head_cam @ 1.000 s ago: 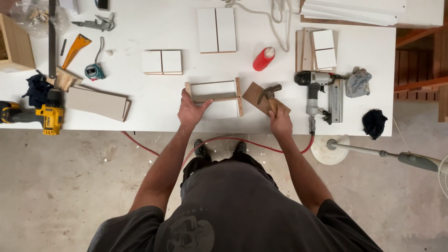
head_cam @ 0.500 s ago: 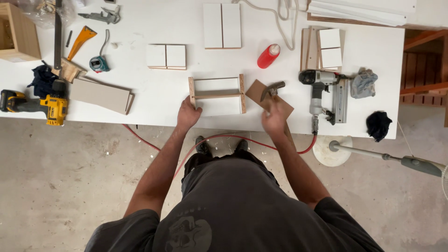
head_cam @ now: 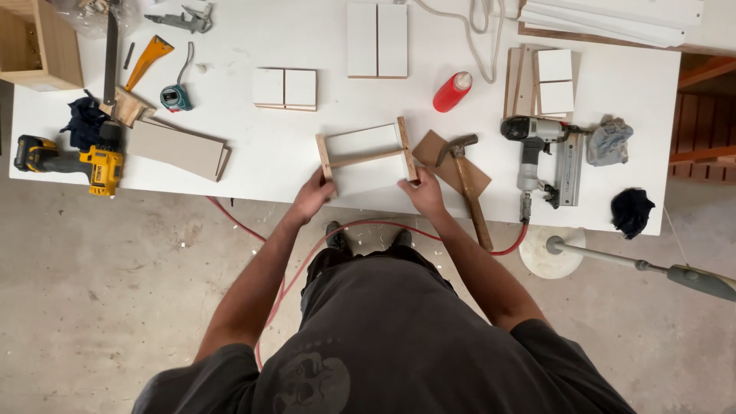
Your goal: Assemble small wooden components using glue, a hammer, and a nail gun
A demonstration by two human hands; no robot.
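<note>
A small wooden frame of two side strips and a cross strip lies on the white table near its front edge. My left hand grips the near end of the frame's left strip. My right hand holds the near end of the right strip. A hammer with a wooden handle lies just right of my right hand, its head resting on a brown cardboard piece.
A nail gun with a red hose, a red bottle, white panels, a yellow drill, a tape measure, rags and a wooden box lie about the table. A floor stand is at right.
My right hand has put the hammer down on the cardboard and moved left to the frame's right strip. My left hand stays at the left strip.
</note>
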